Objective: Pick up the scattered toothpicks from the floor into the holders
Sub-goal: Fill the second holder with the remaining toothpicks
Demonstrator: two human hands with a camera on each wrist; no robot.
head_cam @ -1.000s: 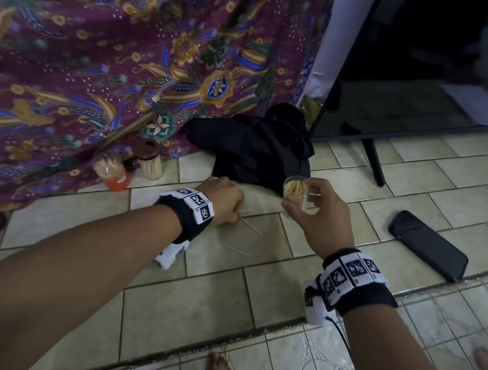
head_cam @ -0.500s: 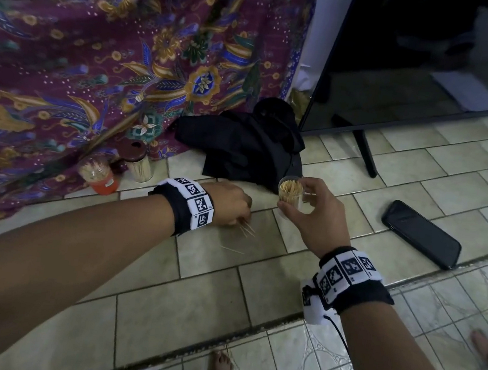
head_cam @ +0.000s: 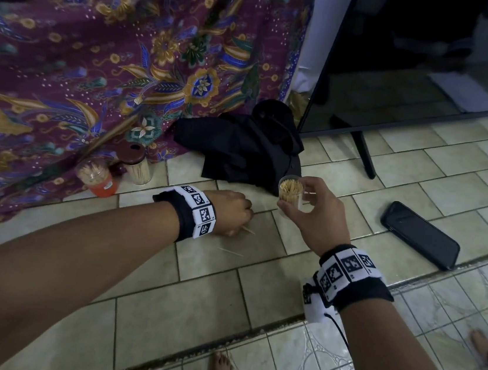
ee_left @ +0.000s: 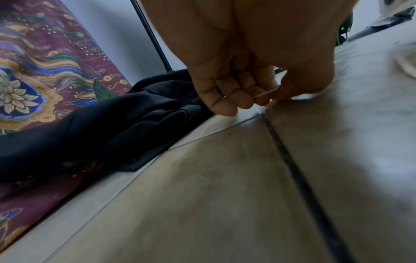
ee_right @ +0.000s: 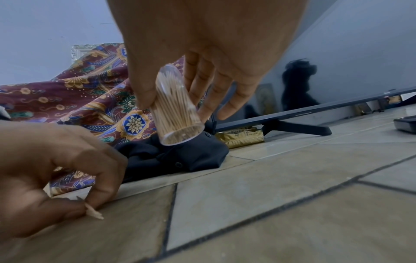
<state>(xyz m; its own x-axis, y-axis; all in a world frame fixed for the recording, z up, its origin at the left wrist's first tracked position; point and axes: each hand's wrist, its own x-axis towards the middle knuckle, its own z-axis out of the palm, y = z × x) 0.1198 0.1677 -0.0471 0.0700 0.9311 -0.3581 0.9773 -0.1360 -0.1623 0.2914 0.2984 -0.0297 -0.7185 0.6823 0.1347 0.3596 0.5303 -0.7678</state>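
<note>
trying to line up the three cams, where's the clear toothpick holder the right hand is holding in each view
Head: clear toothpick holder just right of centre, in the right hand.
Left wrist: not in it.
Right wrist: upper centre, tilted, between thumb and fingers.
Shared landmark: black cloth on the floor.

- I read the floor tiles (head_cam: pixel 385 177) as glazed ceramic, smooth, dull sheen.
- Near holder (head_cam: pixel 290 192): clear glossy plastic; toothpicks (ee_right: pixel 174 106) inside are pale matt wood.
- Far left cloth (head_cam: pixel 98 59): printed woven fabric, matt.
- Right phone (head_cam: pixel 419 234): glossy black.
</note>
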